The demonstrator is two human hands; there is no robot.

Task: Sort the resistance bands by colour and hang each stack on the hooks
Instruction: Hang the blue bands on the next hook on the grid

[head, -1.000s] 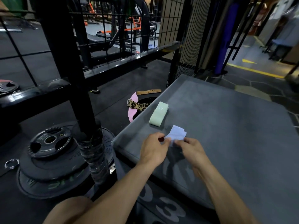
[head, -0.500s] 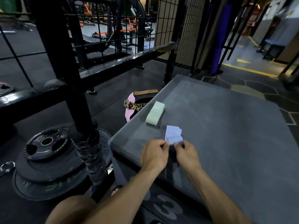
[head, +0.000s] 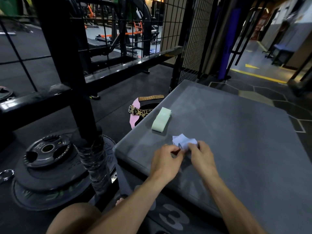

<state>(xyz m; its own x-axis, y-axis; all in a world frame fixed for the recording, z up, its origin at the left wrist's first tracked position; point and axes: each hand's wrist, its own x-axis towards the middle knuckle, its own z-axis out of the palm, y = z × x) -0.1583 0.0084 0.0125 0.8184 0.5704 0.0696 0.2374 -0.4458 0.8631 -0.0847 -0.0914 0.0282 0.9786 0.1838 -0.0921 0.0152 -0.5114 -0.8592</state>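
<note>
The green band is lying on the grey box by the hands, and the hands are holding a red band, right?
Not quite. In the head view the band in the left hand and right hand is pale purple, not red. The rest holds: the green band lies on the grey box, just beyond the hands.

Dim gym: black rack (head: 67, 65), rubber floor (head: 42, 76).

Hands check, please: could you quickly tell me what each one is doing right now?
Left hand: fingers curled, pinching the lilac band at its near edge.
Right hand: gripping the same lilac band from the other side.
</note>
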